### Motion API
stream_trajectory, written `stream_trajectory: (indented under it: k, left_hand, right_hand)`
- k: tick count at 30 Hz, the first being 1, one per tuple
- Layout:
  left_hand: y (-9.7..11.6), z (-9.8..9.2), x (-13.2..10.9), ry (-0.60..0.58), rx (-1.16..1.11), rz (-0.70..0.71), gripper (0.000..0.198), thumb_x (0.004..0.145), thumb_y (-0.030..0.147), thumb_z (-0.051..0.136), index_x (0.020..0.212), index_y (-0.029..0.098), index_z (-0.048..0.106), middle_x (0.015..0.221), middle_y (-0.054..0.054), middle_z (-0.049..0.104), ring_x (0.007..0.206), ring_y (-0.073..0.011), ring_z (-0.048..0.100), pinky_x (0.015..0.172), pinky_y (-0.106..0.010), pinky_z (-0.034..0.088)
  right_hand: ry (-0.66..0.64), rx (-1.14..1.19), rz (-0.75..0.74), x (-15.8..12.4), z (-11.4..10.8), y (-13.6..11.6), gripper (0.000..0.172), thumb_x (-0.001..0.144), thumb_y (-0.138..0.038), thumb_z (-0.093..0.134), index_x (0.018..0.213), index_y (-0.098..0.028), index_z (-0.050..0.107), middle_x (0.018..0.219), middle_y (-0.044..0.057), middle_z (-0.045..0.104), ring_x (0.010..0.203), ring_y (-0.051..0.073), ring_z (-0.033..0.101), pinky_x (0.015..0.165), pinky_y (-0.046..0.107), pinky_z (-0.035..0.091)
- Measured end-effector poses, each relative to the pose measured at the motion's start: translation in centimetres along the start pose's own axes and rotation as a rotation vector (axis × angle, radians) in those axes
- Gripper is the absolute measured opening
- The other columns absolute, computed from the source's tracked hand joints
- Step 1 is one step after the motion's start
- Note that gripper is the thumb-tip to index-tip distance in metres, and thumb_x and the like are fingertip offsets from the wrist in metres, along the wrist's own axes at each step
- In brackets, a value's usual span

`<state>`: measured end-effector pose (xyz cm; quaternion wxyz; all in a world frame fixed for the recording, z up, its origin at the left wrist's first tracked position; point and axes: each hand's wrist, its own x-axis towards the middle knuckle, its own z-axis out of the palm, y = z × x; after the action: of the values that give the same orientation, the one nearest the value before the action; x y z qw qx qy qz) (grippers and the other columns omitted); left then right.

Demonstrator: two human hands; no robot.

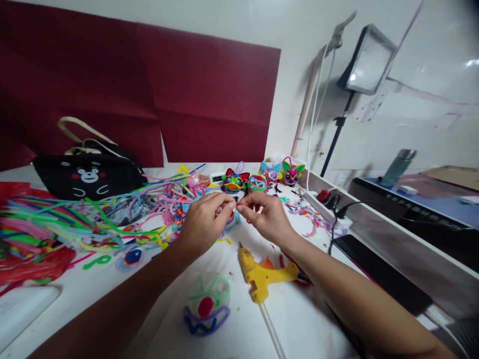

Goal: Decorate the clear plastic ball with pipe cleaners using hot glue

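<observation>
On my left, fuzzy pipe cleaners (56, 214) fan out in soft, bright strands, over crinkled red plastic (41, 267). Near them lies a pale coiled disc with a glossy blue dome (133, 256). In front of me sits a ball (204, 307) of open fuzzy loops, with a round red nose and a purple-edged, zigzag mouth. My left hand (205, 219) has its thumb and index finger drawn nearly together; whether they grip anything I cannot tell. My right hand (267, 214) pinches a tiny red bit (239, 204) at its fingertips, right beside the left ones, above the white table (160, 311). The glue gun (262, 271) is smooth yellow plastic, a clear stick running from it toward me.

Around this, a black cloth bag (90, 177) slumps at the back left, below creased maroon sheets (213, 94). Ahead stand more fuzzy balls (258, 183), some with pointed ears. To the right are a white power strip (329, 209), a dark phone (381, 271) and a lamp (370, 60) on a pole. My forearms cross much of the view.

A white object (26, 311) is cut off at the left edge. My hands hide most of a pale blue piece behind them, and my right forearm covers something dark and red by the glue gun's end. The red bit's shape is too small to make out.
</observation>
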<state>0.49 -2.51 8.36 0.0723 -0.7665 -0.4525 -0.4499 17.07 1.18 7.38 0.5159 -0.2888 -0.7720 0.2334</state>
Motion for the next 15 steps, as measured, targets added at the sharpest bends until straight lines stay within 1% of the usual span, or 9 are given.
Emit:
stream_trajectory:
  k: [3, 8, 11, 15]
  left_hand:
    - [0.10, -0.16, 0.09, -0.003, -0.034, -0.078, 0.012, 0.087, 0.023, 0.056, 0.082, 0.017, 0.065, 0.072, 0.001, 0.068, 0.064, -0.0127, 0.060, 0.063, -0.023, 0.044]
    - [0.14, -0.08, 0.15, 0.001, -0.038, -0.120, 0.012, 0.084, 0.021, 0.057, 0.076, 0.017, 0.065, 0.066, 0.003, 0.064, 0.057, -0.0107, 0.055, 0.060, -0.022, 0.042]
    - [0.24, 0.17, 0.09, 0.027, -0.092, -0.150, 0.012, 0.085, 0.022, 0.056, 0.078, 0.017, 0.065, 0.067, 0.003, 0.066, 0.057, -0.0107, 0.055, 0.059, -0.022, 0.042]
    - [0.56, 0.56, -0.19, 0.091, -0.100, -0.125, 0.013, 0.085, 0.021, 0.056, 0.077, 0.017, 0.065, 0.070, 0.002, 0.068, 0.062, -0.0120, 0.059, 0.061, -0.022, 0.043]
  right_hand:
    - [0.012, 0.034, 0.039, 0.00, 0.07, 0.25, 0.009, 0.080, -0.022, 0.065, 0.074, -0.015, 0.068, 0.067, 0.000, 0.062, 0.059, 0.011, 0.051, 0.059, 0.025, 0.042]
    - [0.028, 0.139, 0.130, -0.09, 0.33, 0.47, 0.012, 0.078, -0.026, 0.068, 0.073, -0.015, 0.068, 0.065, 0.000, 0.061, 0.056, 0.011, 0.049, 0.053, 0.025, 0.039]
    - [0.074, 0.269, 0.211, -0.13, 0.49, 0.21, 0.013, 0.074, -0.028, 0.071, 0.071, -0.015, 0.068, 0.063, -0.001, 0.060, 0.055, 0.010, 0.048, 0.050, 0.024, 0.039]
    - [0.130, 0.467, 0.340, -0.16, 0.83, -0.38, 0.014, 0.065, -0.027, 0.075, 0.067, -0.015, 0.068, 0.061, -0.001, 0.062, 0.054, 0.010, 0.050, 0.049, 0.023, 0.039]
